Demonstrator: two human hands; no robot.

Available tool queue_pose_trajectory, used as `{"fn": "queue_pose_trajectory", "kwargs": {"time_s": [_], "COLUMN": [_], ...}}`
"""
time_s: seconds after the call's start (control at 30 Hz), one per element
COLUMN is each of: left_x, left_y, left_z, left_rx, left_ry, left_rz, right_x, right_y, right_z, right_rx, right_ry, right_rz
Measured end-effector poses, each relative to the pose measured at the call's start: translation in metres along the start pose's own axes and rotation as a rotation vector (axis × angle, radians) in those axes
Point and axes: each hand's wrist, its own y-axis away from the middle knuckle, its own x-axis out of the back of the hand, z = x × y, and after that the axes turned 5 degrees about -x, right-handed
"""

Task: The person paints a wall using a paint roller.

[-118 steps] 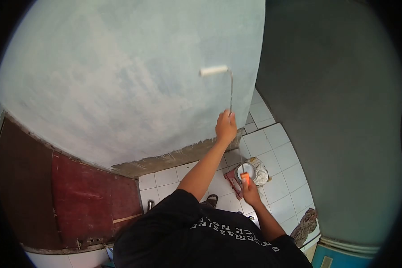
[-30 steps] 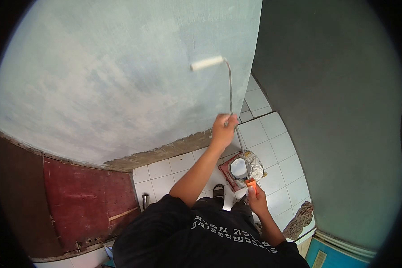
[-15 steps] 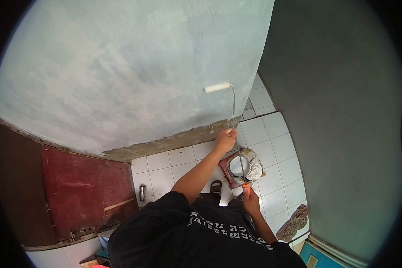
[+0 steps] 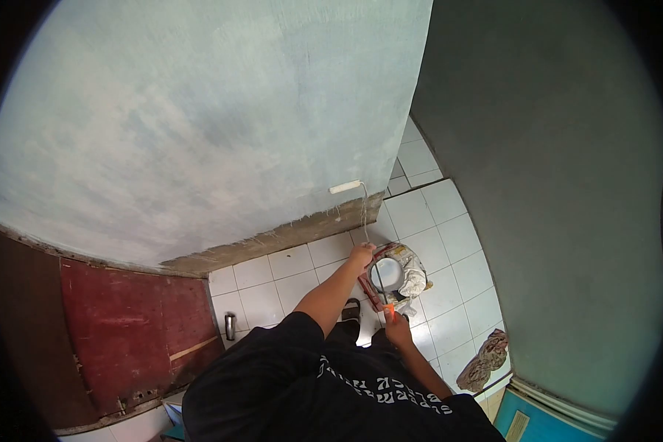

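A paint roller (image 4: 345, 187) with a white sleeve lies against the lower part of the pale, patchily painted wall (image 4: 221, 125), near its right edge. My left hand (image 4: 361, 255) is closed around the metal rod of the roller, partway along it. Lower down, my right hand (image 4: 397, 328) grips the orange handle (image 4: 390, 312). Beneath the rod stands a round paint bucket (image 4: 387, 275) with white inside, on a reddish base, with a crumpled whitish cloth or wrapping (image 4: 413, 281) at its right side.
White floor tiles (image 4: 453, 254) run between the painted wall and a dark grey wall (image 4: 552, 199). A bunched brown cloth (image 4: 485, 361) lies at the right, a metal tumbler (image 4: 230, 325) at the left. Beyond the tumbler is a red panel (image 4: 114, 317).
The roller head has moved down the wall, close to its bare lower strip. Both hands came down slightly and to the left in view, still on the roller.
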Motion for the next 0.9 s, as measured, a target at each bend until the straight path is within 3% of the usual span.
{"fn": "queue_pose_trajectory", "kwargs": {"time_s": [0.1,0.3,0.4,0.47,0.5,0.57,0.77,0.9], "left_x": [-0.001,0.013,0.014,0.013,0.015,0.021,0.056,0.064], "left_y": [0.009,0.022,0.074,0.11,0.128,0.161,0.25,0.281], "left_z": [0.008,0.018,0.067,0.104,0.124,0.168,0.306,0.356], "left_rx": [0.019,-0.204,-0.401,-0.524,-0.529,-0.749,-1.119,-1.258], "left_ry": [0.097,0.053,0.028,0.095,0.089,0.115,0.07,0.105], "left_rz": [0.123,-0.03,-0.012,0.027,0.027,0.07,0.122,0.144], "right_x": [0.0,0.016,0.024,0.042,0.06,0.1,0.147,0.174], "right_y": [-0.003,0.017,0.026,0.032,0.042,0.062,0.095,0.111], "right_z": [0.008,0.01,0.001,-0.025,-0.048,-0.098,-0.219,-0.27], "right_rx": [0.03,0.039,0.233,0.417,0.42,0.281,0.426,0.463], "right_ry": [-0.059,-0.226,-0.351,-0.451,-0.457,-0.451,-0.585,-0.648], "right_rz": [0.008,-0.074,0.035,0.123,0.126,-0.022,-0.037,-0.083]}}
